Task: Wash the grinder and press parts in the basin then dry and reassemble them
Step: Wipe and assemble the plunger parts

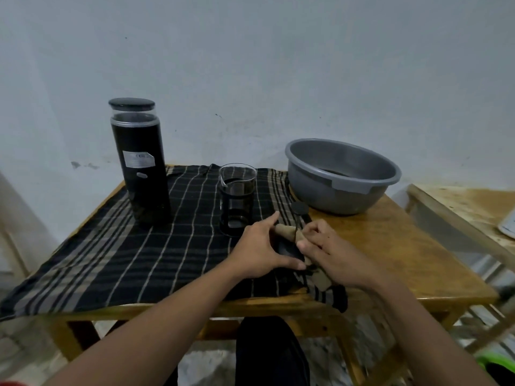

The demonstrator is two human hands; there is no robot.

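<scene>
Left hand [262,246] grips press plunger [300,208]; right hand [331,252] pinches cloth [167,246] around it.

A cloth [139,260] lies on the table's [404,263] left and middle. On it the press beaker [237,199] stands central. The grinder [142,168] is at its 10 o'clock and the basin [342,176] at 2 o'clock on bare table. The left hand [259,249] and right hand [331,252] are at 5 o'clock, the plunger [300,208] between them.

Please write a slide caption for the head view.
The left hand and right hand hold the press plunger in checked cloth, beside grinder, beaker and basin.
</scene>
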